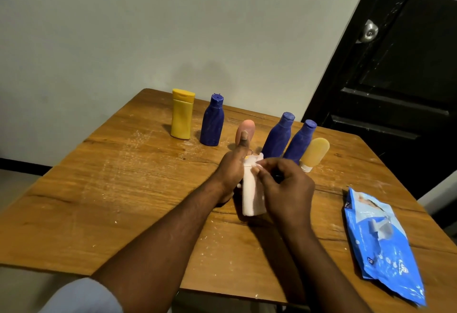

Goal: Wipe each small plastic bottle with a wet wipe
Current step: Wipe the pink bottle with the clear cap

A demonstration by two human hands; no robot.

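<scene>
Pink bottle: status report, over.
Left hand grips pink bottle; right hand pinches wet wipe wrapped round it. Other bottles stand behind, blue wipes pack right. Nothing in the way.

left hand grips pink bottle, right hand pinches wipe.

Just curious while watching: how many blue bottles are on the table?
3 blue bottles. One stands beside the yellow bottle at the back; two more stand together just behind the right hand. None appears hidden.

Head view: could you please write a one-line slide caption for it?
Left hand holds a pink bottle while the right hand presses a white wet wipe against it.
</scene>
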